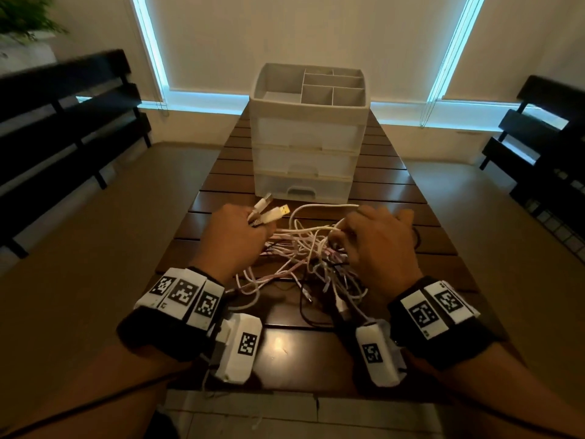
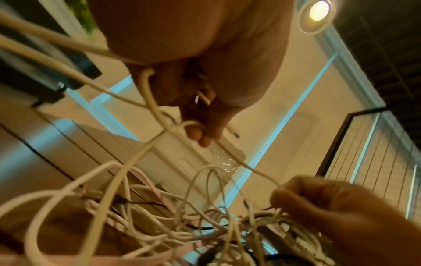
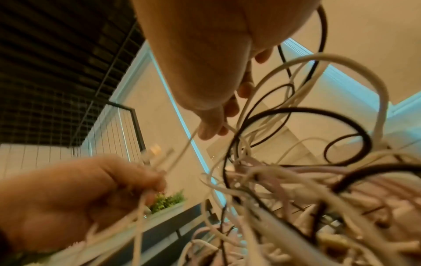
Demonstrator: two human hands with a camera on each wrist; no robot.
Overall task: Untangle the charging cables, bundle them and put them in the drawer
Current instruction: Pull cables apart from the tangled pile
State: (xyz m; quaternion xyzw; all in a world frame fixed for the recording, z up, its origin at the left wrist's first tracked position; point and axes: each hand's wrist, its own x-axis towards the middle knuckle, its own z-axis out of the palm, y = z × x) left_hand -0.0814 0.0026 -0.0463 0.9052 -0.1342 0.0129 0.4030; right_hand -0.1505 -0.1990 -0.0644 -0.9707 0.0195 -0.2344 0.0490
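Observation:
A tangle of white, pinkish and black charging cables (image 1: 304,261) lies on the dark wooden table between my hands. My left hand (image 1: 240,229) grips several white cable ends, their USB plugs (image 1: 273,212) sticking out past the fingers toward the drawer unit. My right hand (image 1: 373,236) hovers over the right side of the heap and pinches a thin white cable (image 3: 189,142) between thumb and forefinger. That strand runs taut between the two hands. The white three-drawer unit (image 1: 305,160) stands behind the heap, all drawers closed.
The slatted table (image 1: 395,198) is narrow, with floor on both sides. Dark benches stand at the left (image 1: 63,128) and right (image 1: 544,144). The drawer unit has an open divided tray (image 1: 281,78) on top. A potted plant (image 1: 22,17) sits at the far left.

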